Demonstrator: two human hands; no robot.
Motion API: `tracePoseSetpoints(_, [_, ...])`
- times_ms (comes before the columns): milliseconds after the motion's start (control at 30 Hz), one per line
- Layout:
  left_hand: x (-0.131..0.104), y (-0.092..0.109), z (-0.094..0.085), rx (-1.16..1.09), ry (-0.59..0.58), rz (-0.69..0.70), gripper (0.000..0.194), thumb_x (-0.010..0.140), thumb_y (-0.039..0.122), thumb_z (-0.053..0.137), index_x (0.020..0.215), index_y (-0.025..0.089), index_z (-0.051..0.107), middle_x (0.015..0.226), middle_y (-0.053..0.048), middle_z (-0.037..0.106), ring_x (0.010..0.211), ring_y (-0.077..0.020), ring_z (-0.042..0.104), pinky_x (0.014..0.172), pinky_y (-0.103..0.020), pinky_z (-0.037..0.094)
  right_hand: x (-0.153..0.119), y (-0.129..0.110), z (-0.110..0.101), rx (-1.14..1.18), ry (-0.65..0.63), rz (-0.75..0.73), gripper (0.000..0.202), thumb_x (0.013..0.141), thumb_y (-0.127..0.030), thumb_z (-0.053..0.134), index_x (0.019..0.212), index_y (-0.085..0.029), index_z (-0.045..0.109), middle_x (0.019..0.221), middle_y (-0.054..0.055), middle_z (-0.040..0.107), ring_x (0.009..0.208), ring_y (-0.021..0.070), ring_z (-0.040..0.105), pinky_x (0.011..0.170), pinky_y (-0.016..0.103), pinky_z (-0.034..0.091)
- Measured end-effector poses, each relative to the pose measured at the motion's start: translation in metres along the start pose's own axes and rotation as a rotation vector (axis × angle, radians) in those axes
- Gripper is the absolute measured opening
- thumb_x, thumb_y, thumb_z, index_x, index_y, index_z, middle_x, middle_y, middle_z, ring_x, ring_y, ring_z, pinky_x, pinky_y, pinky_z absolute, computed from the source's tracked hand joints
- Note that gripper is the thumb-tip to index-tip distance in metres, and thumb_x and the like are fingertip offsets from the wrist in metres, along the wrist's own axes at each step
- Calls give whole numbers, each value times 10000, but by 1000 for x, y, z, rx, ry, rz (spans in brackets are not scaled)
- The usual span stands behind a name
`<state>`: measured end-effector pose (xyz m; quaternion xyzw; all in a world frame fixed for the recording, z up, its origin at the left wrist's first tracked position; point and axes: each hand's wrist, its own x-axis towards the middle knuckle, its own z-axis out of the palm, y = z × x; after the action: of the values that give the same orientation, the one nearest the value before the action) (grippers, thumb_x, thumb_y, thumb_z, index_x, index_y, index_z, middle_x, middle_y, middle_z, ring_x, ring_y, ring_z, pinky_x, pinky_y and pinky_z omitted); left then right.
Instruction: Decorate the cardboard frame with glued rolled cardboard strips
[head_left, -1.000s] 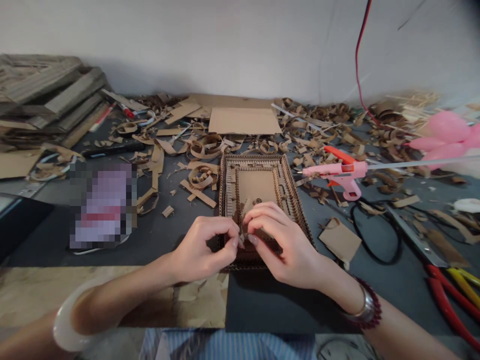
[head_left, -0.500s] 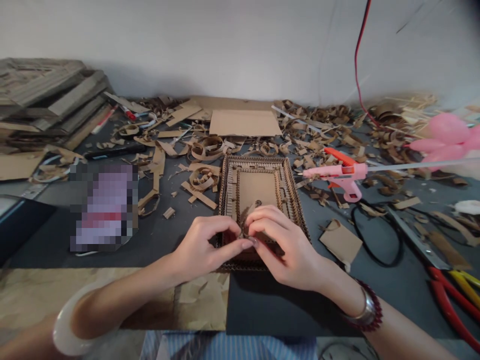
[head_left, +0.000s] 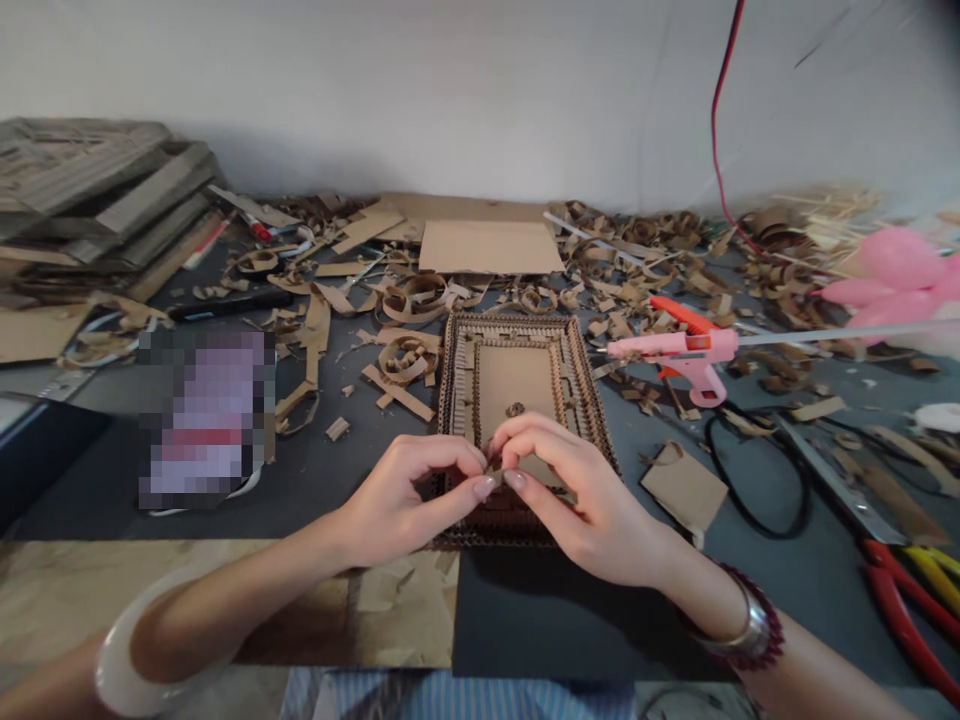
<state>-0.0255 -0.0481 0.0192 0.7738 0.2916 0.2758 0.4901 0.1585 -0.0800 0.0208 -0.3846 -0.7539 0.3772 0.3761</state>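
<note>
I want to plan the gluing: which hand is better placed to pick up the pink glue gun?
Probably the right hand. The pink glue gun lies on its side of the cardboard frame; the left hand would have to cross over.

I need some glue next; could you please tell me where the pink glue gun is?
The pink glue gun lies right of the cardboard frame, among cardboard scraps.

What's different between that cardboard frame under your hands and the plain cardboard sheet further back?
The frame has raised, ridged borders around a sunken middle; the sheet is flat and bare. The frame lies close, partly covered by the left hand and right hand, which pinch a small cardboard bit above it; the sheet lies untouched near the wall. Both are brown, rectangular, and surrounded by cardboard scraps.
</note>
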Motion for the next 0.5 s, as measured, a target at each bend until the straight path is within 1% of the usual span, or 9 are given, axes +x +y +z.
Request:
tracePoseSetpoints(133, [0,0,1,-143,-4,-42,176,823,187,504,683,115,583,678,-52,615,620,-115,558,582,-214,468,0,-1,0,16,-2,10,127,840,-84,406,803,-195,455,905,47,516,836,132,514,742,271,439])
tracePoseSetpoints(267, [0,0,2,-251,19,-74,192,820,219,529,666,117,584,668,-58,624,612,-118,565,563,-212,480,0,0,-1,23,34,22,121,844,-94,409,803,-196,460,888,42,516,814,127,515,726,263,441])
tracePoseSetpoints(400, [0,0,1,-285,51,-87,209,815,238,547,650,117,586,656,-53,619,606,-117,567,562,-208,480,0,2,-2,17,58,18,121,850,-101,408,810,-193,476,927,48,534,868,128,527,768,265,440])
tracePoseSetpoints(500, [1,-2,0,-272,70,-90,210,805,260,566,656,115,598,651,-45,612,592,-110,557,552,-199,468,0,3,0,-35,96,-16,62,820,-144,498,858,-192,505,989,65,544,925,147,531,810,290,444])
